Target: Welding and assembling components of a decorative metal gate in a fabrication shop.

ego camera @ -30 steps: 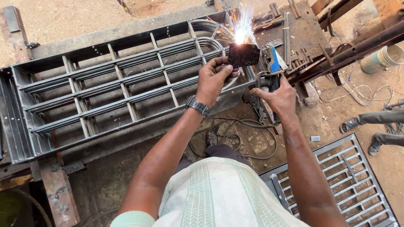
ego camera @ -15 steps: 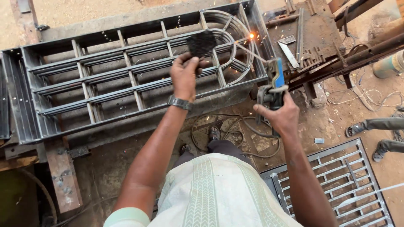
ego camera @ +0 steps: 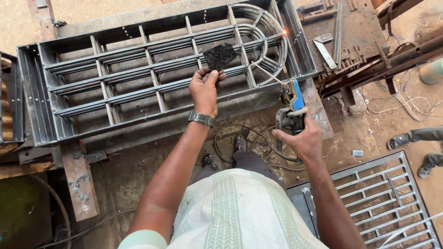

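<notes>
Here, your left hand (ego camera: 204, 91) pinched a dark glass shield (ego camera: 220, 56) over the middle of the grey steel window grille (ego camera: 138, 69). Your right hand (ego camera: 302, 140) had its grip pressed around the blue electrode holder (ego camera: 291, 108), its rod (ego camera: 266, 74) pointing far-left toward a glowing weld spot (ego camera: 284, 32).

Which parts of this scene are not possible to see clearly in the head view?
- Left hand: its palm side is turned away; the dark plate it holds is too dark to identify.
- Right hand: its fingers cover the electrode holder handle.
- Second grille: cut off by the bottom and right edges.
- Another person's foot: the rest lies beyond the right edge.
</notes>
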